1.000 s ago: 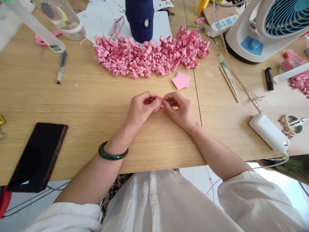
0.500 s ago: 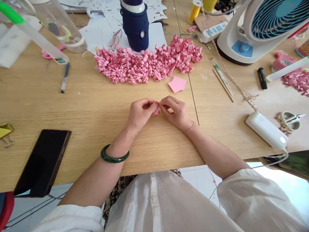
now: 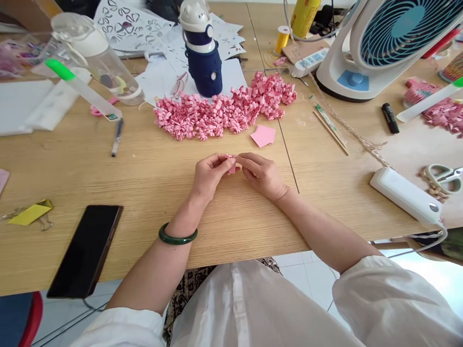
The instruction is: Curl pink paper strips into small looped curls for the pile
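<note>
Between my hands is a small pink paper piece (image 3: pixel 232 170), mostly covered by the fingers. My left hand (image 3: pixel 210 176) pinches it between thumb and forefinger; a green bangle (image 3: pixel 178 239) circles that wrist. My right hand (image 3: pixel 263 174) meets it from the other side with fingers drawn together at the paper's edge; whether they grip the same piece is partly hidden. Just beyond the hands lie flat pink paper pieces (image 3: pixel 263 136). Behind them stretches a long heap of curled pink paper flowers (image 3: pixel 217 114).
A blue bottle (image 3: pixel 204 70) stands behind the heap, with a clear bottle (image 3: pixel 112 72) to its left. At left lie a phone (image 3: pixel 86 250) and a yellow binder clip (image 3: pixel 34 213). On the right are a fan (image 3: pixel 356 53), a white power block (image 3: pixel 405 195), scissors (image 3: pixel 443 178) and a marker (image 3: pixel 390 118).
The view has tilted up and shifted left, showing more of the table's back and left. My right fingers have moved over the pink paper and lie straighter; my left hand keeps its pinch.
</note>
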The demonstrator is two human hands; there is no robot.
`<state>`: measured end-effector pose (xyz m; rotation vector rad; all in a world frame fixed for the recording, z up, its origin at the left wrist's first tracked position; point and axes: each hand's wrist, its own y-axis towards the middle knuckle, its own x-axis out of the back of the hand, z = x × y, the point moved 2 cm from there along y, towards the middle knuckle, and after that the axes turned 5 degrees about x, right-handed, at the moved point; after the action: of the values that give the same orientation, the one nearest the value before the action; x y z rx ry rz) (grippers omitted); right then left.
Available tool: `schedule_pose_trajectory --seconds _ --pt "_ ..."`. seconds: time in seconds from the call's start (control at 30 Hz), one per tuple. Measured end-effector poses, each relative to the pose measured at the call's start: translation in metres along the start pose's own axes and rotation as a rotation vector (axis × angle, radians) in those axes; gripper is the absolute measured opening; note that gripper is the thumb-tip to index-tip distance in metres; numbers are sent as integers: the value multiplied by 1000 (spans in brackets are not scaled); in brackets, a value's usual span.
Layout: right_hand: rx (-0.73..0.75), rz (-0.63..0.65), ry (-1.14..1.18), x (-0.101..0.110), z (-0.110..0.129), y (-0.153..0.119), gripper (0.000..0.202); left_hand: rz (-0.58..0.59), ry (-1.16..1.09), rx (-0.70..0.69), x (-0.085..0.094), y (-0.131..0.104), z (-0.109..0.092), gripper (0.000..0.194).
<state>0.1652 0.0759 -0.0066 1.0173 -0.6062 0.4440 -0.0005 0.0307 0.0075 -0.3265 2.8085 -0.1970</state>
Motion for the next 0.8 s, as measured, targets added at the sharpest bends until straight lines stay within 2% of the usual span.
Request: schedule_pose_trajectory --seconds 0.13,0.23,0.33,0.53,0.8 --pt "-72 -67 94 -3 3 1 40 -17 -5 -41 1 1 1 33" --pt "-197 -182 246 -5 4 4 30 -50 38 -57 2 2 5 36" --pt "-338 -237 363 -6 3 7 19 -34 130 -87 2 2 7 40" --pt "-479 -225 515 -8 0 8 19 15 275 -128 3 1 6 47" --pt "-485 -203 417 -7 2 9 15 40 317 -154 3 -1 6 32"
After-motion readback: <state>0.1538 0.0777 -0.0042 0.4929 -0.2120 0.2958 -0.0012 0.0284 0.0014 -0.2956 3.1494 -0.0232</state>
